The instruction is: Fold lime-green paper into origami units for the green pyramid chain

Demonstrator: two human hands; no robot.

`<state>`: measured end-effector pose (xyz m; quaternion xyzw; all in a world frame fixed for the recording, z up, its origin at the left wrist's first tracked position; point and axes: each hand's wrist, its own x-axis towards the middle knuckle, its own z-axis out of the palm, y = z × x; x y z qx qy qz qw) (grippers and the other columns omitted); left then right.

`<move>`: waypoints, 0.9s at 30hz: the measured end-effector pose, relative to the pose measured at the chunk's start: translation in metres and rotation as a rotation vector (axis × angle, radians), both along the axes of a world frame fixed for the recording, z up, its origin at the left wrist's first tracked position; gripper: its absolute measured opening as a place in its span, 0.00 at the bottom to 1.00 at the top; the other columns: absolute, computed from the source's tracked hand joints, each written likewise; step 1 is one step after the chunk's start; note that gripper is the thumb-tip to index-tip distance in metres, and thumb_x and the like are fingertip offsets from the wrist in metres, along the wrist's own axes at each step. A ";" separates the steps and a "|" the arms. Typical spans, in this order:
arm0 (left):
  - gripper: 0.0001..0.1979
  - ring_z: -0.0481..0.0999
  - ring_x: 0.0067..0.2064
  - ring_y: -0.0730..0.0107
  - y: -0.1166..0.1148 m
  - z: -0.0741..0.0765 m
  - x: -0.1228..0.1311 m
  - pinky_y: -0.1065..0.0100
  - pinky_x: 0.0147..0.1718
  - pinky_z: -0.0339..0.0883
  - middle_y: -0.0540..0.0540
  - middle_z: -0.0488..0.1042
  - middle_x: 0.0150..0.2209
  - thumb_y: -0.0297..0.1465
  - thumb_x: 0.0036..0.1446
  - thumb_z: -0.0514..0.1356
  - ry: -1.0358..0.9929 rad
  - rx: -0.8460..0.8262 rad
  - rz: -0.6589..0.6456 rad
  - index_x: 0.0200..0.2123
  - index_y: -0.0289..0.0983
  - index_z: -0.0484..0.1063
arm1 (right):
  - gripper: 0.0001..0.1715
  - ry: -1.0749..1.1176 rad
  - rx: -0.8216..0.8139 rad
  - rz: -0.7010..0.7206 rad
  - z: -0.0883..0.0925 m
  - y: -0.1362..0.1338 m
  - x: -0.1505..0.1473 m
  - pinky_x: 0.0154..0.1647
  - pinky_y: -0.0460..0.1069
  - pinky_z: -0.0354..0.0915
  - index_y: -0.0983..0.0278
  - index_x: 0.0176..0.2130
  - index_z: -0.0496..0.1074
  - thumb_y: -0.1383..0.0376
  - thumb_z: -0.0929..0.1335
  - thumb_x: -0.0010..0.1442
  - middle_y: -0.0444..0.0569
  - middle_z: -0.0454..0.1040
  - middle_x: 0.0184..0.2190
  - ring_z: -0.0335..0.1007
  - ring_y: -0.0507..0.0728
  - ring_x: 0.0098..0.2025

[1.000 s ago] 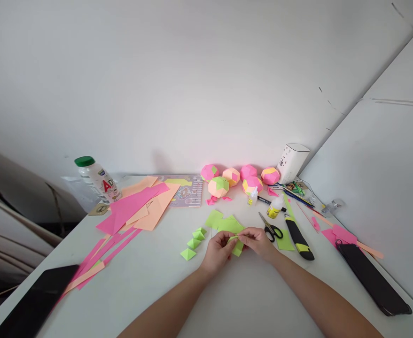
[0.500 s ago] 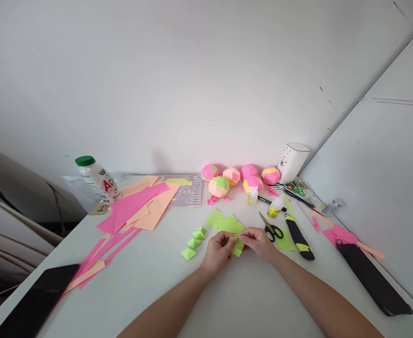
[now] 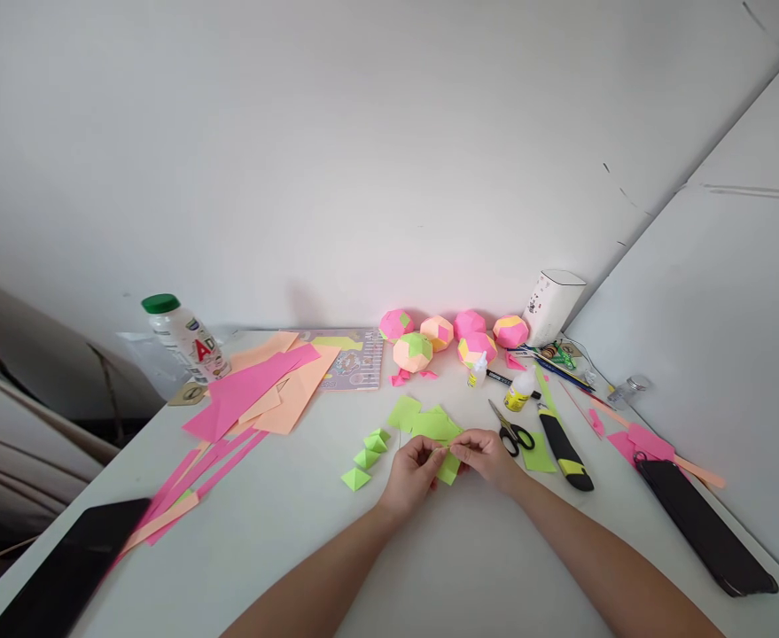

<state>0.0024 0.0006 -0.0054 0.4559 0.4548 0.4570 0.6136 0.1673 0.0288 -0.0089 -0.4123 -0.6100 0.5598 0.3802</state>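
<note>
My left hand (image 3: 414, 474) and my right hand (image 3: 488, 456) meet at the middle of the table, each pinching a piece of green paper (image 3: 447, 470) between thumb and fingers. Most of that piece is hidden by the fingers. Just beyond them lie flat green sheets (image 3: 434, 424). Left of my left hand sit several small folded green paper pyramids (image 3: 366, 458) in a slanting row. Black-handled scissors (image 3: 514, 434) rest right behind my right hand, with a green paper scrap (image 3: 539, 454) and a black-and-yellow utility knife (image 3: 565, 452) beside them.
Several faceted paper balls (image 3: 413, 353) line the wall, near two glue bottles (image 3: 519, 390). Pink and peach sheets (image 3: 249, 394) spread on the left by a white bottle (image 3: 186, 341). A black phone (image 3: 74, 567) lies front left; a black case (image 3: 704, 527) lies right.
</note>
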 end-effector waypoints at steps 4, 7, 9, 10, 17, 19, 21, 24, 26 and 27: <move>0.18 0.61 0.18 0.79 0.000 0.001 0.000 0.74 0.16 0.57 0.54 0.64 0.20 0.45 0.46 0.60 0.003 0.000 -0.007 0.27 0.36 0.63 | 0.14 0.008 0.001 0.004 -0.001 0.000 0.000 0.23 0.46 0.64 0.65 0.30 0.74 0.56 0.71 0.49 0.43 0.70 0.21 0.67 0.51 0.22; 0.18 0.61 0.18 0.79 0.000 -0.001 0.000 0.74 0.16 0.57 0.55 0.64 0.20 0.45 0.47 0.60 0.001 0.006 -0.011 0.26 0.36 0.63 | 0.14 0.006 -0.001 0.008 -0.001 0.000 0.000 0.23 0.46 0.64 0.65 0.29 0.73 0.56 0.70 0.49 0.43 0.70 0.20 0.66 0.51 0.22; 0.18 0.61 0.17 0.79 0.000 -0.001 0.000 0.75 0.16 0.57 0.55 0.63 0.19 0.45 0.47 0.60 -0.002 0.006 -0.009 0.25 0.37 0.62 | 0.14 0.001 -0.006 0.010 0.000 0.000 0.000 0.23 0.46 0.65 0.65 0.29 0.73 0.55 0.70 0.50 0.43 0.70 0.20 0.66 0.51 0.22; 0.18 0.61 0.17 0.79 0.000 -0.002 0.000 0.75 0.16 0.57 0.55 0.63 0.19 0.45 0.46 0.60 -0.006 0.006 -0.008 0.25 0.37 0.62 | 0.14 0.001 -0.008 0.012 0.000 0.000 0.000 0.23 0.47 0.65 0.64 0.29 0.73 0.55 0.70 0.50 0.43 0.70 0.21 0.66 0.51 0.22; 0.18 0.60 0.18 0.79 0.000 -0.004 0.000 0.74 0.18 0.57 0.56 0.62 0.18 0.45 0.48 0.60 -0.019 0.025 -0.006 0.24 0.37 0.60 | 0.13 -0.004 0.006 0.012 0.001 -0.001 -0.001 0.23 0.46 0.64 0.65 0.29 0.73 0.56 0.70 0.50 0.43 0.70 0.20 0.66 0.51 0.22; 0.18 0.61 0.18 0.79 -0.001 -0.004 -0.001 0.74 0.19 0.57 0.55 0.62 0.19 0.45 0.49 0.59 -0.030 0.038 -0.001 0.24 0.37 0.59 | 0.13 -0.012 0.007 0.009 0.001 -0.001 -0.001 0.23 0.46 0.64 0.65 0.29 0.73 0.56 0.70 0.51 0.43 0.70 0.21 0.66 0.51 0.22; 0.19 0.62 0.19 0.78 -0.001 -0.003 -0.001 0.73 0.19 0.58 0.55 0.62 0.19 0.46 0.50 0.57 -0.052 0.042 -0.002 0.23 0.38 0.57 | 0.14 -0.013 0.002 0.009 0.001 -0.001 -0.001 0.24 0.46 0.64 0.65 0.29 0.73 0.56 0.69 0.52 0.44 0.71 0.21 0.67 0.51 0.23; 0.20 0.60 0.19 0.78 -0.001 0.000 -0.002 0.74 0.18 0.56 0.55 0.60 0.19 0.47 0.51 0.55 -0.068 0.014 0.020 0.22 0.38 0.57 | 0.15 0.001 -0.018 0.005 0.001 -0.001 0.001 0.24 0.47 0.65 0.65 0.30 0.73 0.55 0.70 0.51 0.44 0.72 0.22 0.68 0.52 0.23; 0.19 0.56 0.18 0.80 -0.001 0.003 -0.002 0.75 0.17 0.52 0.56 0.58 0.20 0.47 0.51 0.55 -0.065 0.004 0.055 0.24 0.38 0.57 | 0.16 0.009 -0.030 0.005 -0.001 0.000 0.001 0.24 0.47 0.65 0.65 0.30 0.73 0.54 0.70 0.49 0.44 0.72 0.22 0.69 0.52 0.23; 0.18 0.55 0.18 0.80 -0.001 0.003 -0.002 0.75 0.17 0.51 0.56 0.58 0.20 0.47 0.51 0.55 -0.060 0.014 0.075 0.25 0.38 0.58 | 0.16 0.010 -0.032 0.005 -0.001 0.000 0.001 0.24 0.47 0.65 0.65 0.30 0.72 0.54 0.70 0.49 0.44 0.72 0.22 0.69 0.52 0.22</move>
